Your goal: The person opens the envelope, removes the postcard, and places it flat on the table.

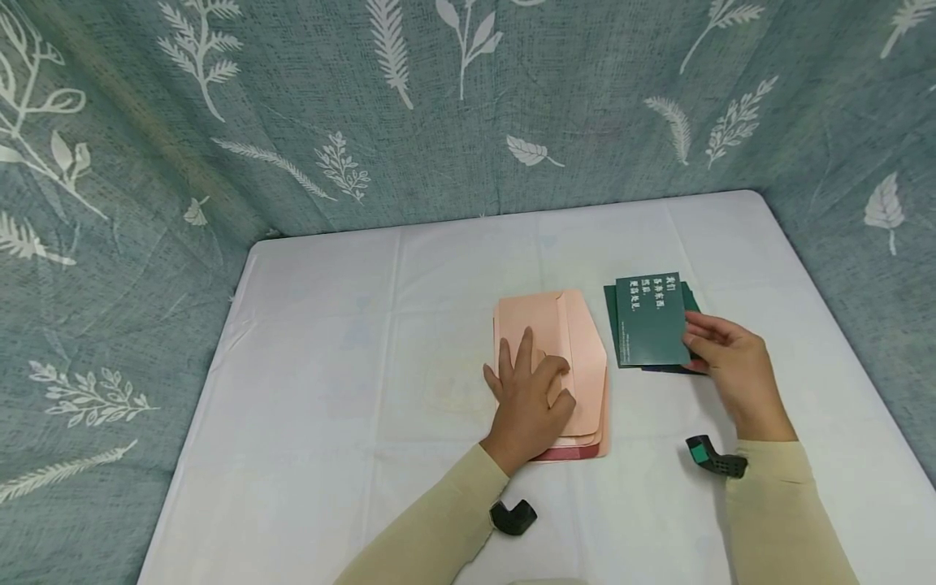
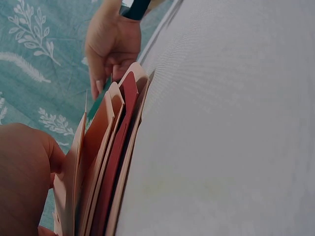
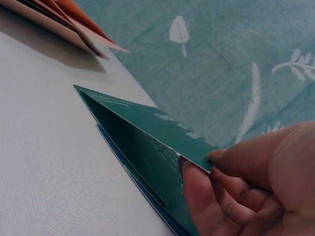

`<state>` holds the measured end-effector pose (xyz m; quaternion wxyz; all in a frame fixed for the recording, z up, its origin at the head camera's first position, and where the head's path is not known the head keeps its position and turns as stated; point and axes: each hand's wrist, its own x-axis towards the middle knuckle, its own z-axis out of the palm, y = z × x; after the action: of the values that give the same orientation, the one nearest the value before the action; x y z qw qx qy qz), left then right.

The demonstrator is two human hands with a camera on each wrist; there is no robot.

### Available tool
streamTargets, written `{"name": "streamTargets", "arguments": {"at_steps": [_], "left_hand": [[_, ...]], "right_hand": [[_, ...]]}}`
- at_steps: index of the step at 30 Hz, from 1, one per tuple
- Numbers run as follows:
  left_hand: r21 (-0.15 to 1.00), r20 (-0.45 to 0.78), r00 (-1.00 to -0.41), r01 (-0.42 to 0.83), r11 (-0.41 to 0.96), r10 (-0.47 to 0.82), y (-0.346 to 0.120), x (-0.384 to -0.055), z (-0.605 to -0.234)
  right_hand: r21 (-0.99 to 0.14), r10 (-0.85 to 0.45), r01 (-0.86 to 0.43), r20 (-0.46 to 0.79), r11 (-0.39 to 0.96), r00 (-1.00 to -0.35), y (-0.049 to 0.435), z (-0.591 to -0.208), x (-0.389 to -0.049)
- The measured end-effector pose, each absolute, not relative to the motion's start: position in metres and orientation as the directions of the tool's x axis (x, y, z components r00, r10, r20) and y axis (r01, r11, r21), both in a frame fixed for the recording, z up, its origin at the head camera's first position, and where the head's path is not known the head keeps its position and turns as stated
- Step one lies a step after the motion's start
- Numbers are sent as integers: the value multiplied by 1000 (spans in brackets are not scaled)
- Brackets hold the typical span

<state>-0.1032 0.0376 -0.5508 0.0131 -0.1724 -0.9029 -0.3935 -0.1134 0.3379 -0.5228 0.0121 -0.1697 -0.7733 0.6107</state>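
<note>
A stack of pale pink envelopes [image 1: 585, 325] lies on the table, its top flap folded out to the right. My left hand [image 1: 528, 398] rests on the top envelope, its outer fingers spread while the thumb and bent index finger hold the paper by its mouth. From the left wrist view, the envelopes [image 2: 98, 147] fan apart along their edges, with a dark red one [image 2: 118, 142] among them. To the right, my right hand [image 1: 727, 357] pinches the right edge of a dark green card [image 1: 649, 325] with white writing. In the right wrist view this card [image 3: 142, 118] tilts up off other cards.
More green cards [image 1: 610, 325] lie beneath the lifted one, and a blue-edged card [image 3: 115, 150] shows low in that pile. A white cloth [image 1: 314, 366] covers the table. Green leaf-patterned curtains [image 1: 439, 146] hang behind and at both sides.
</note>
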Motion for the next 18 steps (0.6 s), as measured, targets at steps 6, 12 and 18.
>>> {"name": "streamTargets", "arguments": {"at_steps": [6,12,18], "left_hand": [[702,163,-941,323,635,298,37,-104,-551],[694,169,-940,327,642,296,37,-103,-552],[688,167,-940,327,648,297,37,-104,-555]], "right_hand": [[-941,272,256,-193,220,-943,336,-523,-113],[-915,317,282,-186,289,-930,334,-524,-113],[-869,394,293,-126,399,-910,334,-525,-114]]}}
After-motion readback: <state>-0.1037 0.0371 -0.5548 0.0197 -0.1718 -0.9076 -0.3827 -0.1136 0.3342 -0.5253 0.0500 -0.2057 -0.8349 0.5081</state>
